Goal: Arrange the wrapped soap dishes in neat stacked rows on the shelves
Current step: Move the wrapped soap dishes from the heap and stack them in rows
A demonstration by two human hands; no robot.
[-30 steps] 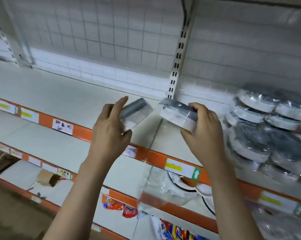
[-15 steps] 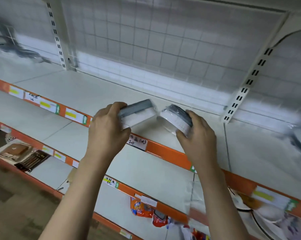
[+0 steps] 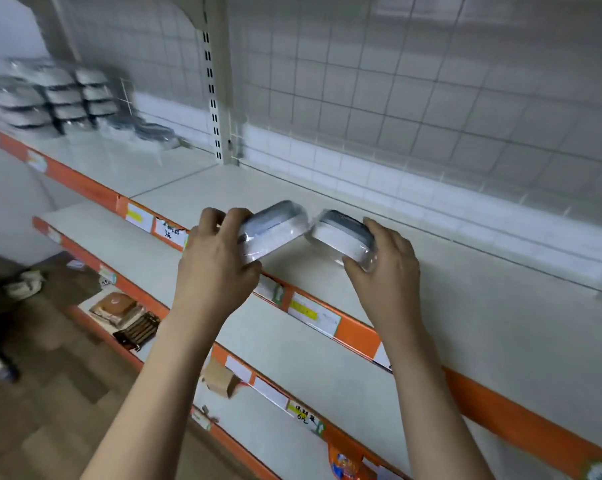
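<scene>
1. Soft, even indoor light; the white shelf board (image 3: 431,271) reads bright, without hard shadows.
2. Motion blur smears the stacked soap dishes (image 3: 60,95) far left of the slotted upright (image 3: 212,98).
3. Wide-angle bending curves the shelf's orange edge strip (image 3: 358,332).
4. Glare spots the plastic wrap.

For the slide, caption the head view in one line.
Left hand and right hand each grip a wrapped soap dish over the shelf.

Stacked soap dishes (image 3: 60,98) have come into view far left
</scene>
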